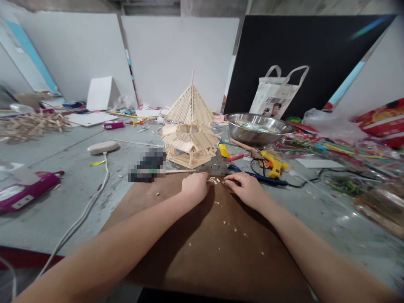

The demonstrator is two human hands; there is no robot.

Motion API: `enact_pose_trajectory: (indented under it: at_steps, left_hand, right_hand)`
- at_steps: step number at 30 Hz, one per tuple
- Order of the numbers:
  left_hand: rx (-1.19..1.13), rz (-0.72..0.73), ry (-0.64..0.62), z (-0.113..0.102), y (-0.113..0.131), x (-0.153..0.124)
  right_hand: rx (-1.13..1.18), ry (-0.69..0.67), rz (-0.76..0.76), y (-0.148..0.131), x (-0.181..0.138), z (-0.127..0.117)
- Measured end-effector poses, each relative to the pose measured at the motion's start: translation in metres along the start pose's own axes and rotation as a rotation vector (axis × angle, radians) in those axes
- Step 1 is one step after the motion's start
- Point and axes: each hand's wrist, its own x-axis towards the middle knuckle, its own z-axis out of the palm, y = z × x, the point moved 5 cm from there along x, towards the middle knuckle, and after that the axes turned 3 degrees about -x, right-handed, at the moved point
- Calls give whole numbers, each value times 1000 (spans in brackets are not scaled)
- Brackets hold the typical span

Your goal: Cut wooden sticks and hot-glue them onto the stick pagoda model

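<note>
My left hand [195, 186] and my right hand [246, 188] rest close together at the far edge of a brown board [202, 248]. Both hands have their fingers curled in toward a small cluster of short wooden stick pieces [214, 181] lying between them. Whether either hand actually grips a piece is hidden by the fingers. Just beyond the hands stands a two-tiered pagoda model [190, 130] built of thin wooden sticks, with a pointed roof. Tiny wood chips are scattered over the board.
A yellow glue gun [274, 164] and blue-handled tool [259, 176] lie right of the model. Behind them sits a steel bowl [259, 128] and a white tote bag [277, 94]. A white cable [85, 210], pink case [25, 191] and stick pile [31, 124] lie left.
</note>
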Motion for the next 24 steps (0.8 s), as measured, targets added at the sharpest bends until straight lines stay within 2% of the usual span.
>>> enact_pose_trajectory:
  at_steps: [3,5,12,16,20,22,24]
  left_hand:
    - [4,-8,-5,0,2,0]
    - [-29,-16,-7,-3,0,-1]
    - [-317,140,-4,-15,-8,-3]
    - [-434,194,72,-18,-13,-2]
    - [-564,206,126,-13,-18,3]
    - [-670,163,152,-9,-23,7]
    - [-806,93,159,-5,-29,11]
  right_hand:
    - [-49,59,-103,0,0,-2]
    - [-93,95,-112,4,-1,-8]
    - [-251,128,99,27,-1,-29]
    - [-222,155,70,20,-2,-30]
    - [-138,43,-6,-13,-10,-26]
    - [-89,-69,-91,-47,-23,-16]
    - [-59,-223,-251,-91,-41,2]
